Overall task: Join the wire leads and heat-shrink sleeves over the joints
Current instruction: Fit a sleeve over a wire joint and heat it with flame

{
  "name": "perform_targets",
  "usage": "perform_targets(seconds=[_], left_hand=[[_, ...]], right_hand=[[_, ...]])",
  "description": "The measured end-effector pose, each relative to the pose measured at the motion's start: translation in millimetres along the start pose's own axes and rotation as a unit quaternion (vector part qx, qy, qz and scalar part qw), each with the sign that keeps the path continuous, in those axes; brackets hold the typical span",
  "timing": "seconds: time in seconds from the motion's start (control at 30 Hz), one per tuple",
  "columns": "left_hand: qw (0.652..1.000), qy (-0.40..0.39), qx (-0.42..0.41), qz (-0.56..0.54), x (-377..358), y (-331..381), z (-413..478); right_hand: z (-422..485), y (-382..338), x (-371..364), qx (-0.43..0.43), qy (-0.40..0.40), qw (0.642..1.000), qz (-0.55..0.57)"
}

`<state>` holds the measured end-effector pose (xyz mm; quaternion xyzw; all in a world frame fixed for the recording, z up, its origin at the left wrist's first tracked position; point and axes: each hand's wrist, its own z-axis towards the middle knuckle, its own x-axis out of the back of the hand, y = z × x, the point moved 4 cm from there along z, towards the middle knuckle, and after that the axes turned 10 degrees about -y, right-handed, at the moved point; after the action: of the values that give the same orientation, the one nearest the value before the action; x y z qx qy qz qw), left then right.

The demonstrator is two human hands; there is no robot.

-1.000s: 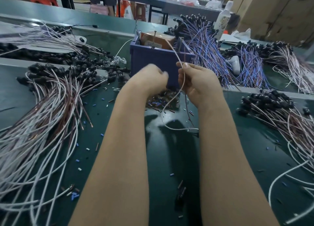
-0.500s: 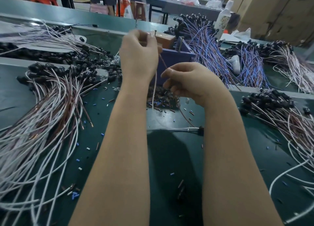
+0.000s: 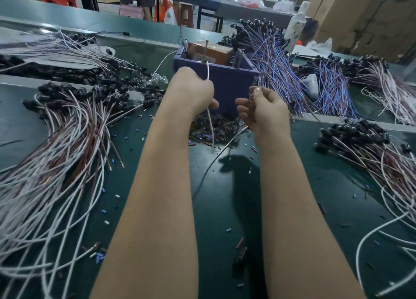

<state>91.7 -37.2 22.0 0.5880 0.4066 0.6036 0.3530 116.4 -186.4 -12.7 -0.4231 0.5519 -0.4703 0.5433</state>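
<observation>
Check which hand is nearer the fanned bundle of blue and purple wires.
Right. The right hand is just left of the blue and purple wire bundle; the left hand, gripping a white wire, is farther left.

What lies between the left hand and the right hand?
Head view: only the blue bin's front wall shows between left hand and right hand, behind them.

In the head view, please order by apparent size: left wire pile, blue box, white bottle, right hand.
1. left wire pile
2. blue box
3. right hand
4. white bottle
The bottle stands far back, so its rank is unsure.
</observation>
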Motion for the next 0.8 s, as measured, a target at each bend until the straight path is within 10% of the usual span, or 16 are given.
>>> perform_targets(seconds=[0.3,0.8], left_hand=[[0.998,-0.053,0.008,0.020,-2.5,5.2,-1.4],[0.996,-0.069,0.018,0.056,-6.4,2.9,-1.4]], right_hand=[[2.1,-0.8,-4.6,0.111,0.037,0.979,-0.167],[7.6,3.2,-8.9,0.100,0.027,0.984,-0.145]])
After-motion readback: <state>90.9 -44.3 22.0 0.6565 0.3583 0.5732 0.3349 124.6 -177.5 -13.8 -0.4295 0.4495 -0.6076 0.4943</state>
